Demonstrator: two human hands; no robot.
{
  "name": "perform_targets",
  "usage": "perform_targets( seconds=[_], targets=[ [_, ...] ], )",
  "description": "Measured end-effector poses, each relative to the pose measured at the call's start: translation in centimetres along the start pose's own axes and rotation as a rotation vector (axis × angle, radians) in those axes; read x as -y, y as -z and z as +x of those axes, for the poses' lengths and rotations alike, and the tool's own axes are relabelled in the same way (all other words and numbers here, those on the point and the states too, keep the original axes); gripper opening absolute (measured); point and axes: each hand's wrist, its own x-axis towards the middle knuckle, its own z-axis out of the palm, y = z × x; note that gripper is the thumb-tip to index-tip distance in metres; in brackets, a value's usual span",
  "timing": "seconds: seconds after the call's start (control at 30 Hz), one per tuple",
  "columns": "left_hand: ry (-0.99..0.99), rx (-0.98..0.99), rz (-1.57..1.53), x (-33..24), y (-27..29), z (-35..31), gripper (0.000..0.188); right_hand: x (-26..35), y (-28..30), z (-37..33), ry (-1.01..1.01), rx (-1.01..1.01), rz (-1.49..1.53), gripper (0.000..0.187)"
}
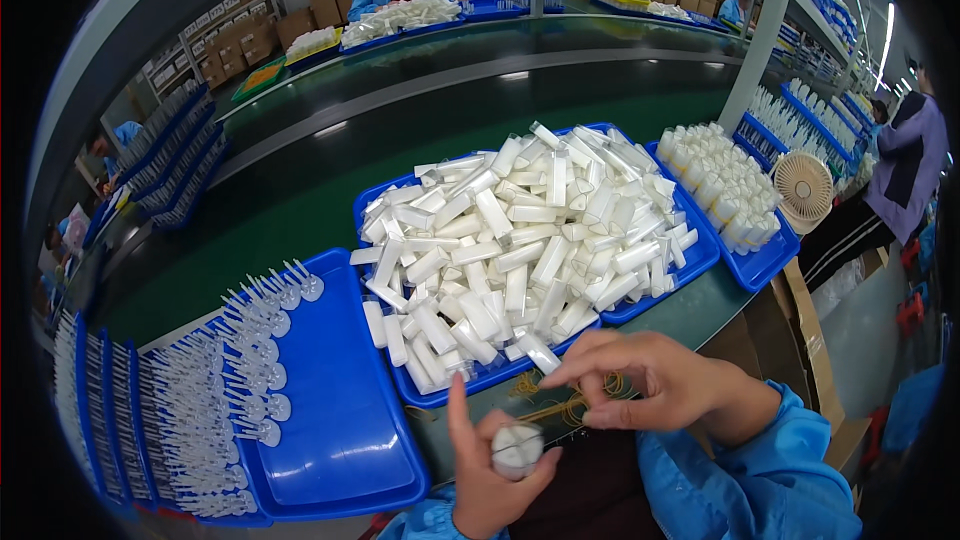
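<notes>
White bundle [517, 448] (wedge-topped) sits between left fingers [461, 424].

The bundle [517, 451] in my left hand [490, 475] looks like smooth white plastic. At twelve o'clock from that hand, the heaped white pieces [520, 255] have clear, glossy plastic edges. At nine, the blue tray [340, 420] is slick plastic, shining under the lights; at ten, the stems [262, 312] look like glossy clear plastic. The green worktop [320, 180] at eleven is smooth, softly reflective. At two, the carton [812, 340] is matt cardboard; at three, my blue sleeve [750, 480] is creased, faintly shiny cloth.
</notes>
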Motion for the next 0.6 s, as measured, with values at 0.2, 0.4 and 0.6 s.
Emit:
perform_targets(
  seconds=[0.2,0.4,0.6],
  targets=[
    [0.039,0.009,-0.424,-2.4,1.3,-0.2,0.111,-1.5,3.3,-2.4,0.158,0.131,-0.066,0.019],
    [-0.18,-0.004,0.351,-1.0,-0.5,0.2,0.107,-0.7,-0.3,-1.7,0.099,0.128,0.55,0.054],
    [-0.19,0.148,0.366,-2.5,-0.1,1.2,0.109,-0.6,-4.4,-2.0,0.33,0.638,0.034,0.035]
  ],
)
